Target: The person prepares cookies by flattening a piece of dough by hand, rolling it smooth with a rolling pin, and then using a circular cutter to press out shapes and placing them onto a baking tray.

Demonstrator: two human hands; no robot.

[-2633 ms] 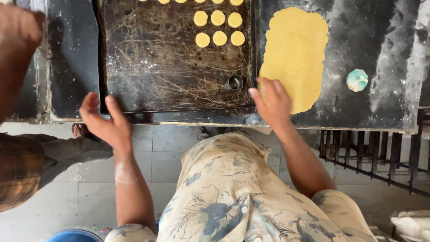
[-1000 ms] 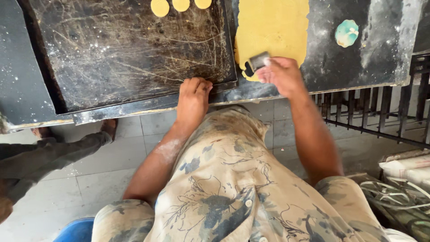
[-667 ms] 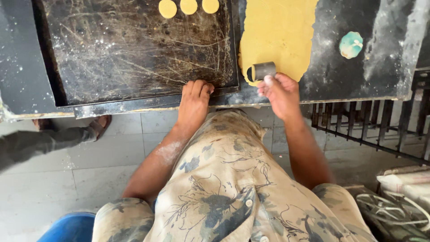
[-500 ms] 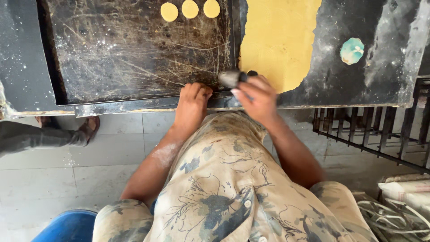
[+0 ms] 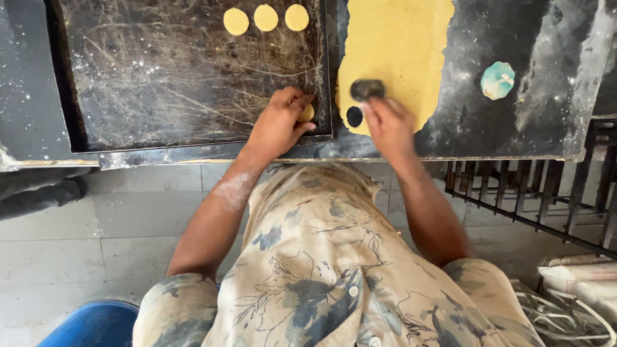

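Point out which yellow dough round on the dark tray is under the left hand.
The dough round at the tray's near right corner, under the left hand. The other three rounds sit in a row at the far edge, untouched.

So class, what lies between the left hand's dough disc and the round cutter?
In the head view, between dough disc and cutter: the tray's raised right rim and a dough-sheet edge.

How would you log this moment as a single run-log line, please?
left hand: setting dough round on tray | right hand: pressing cutter into dough sheet
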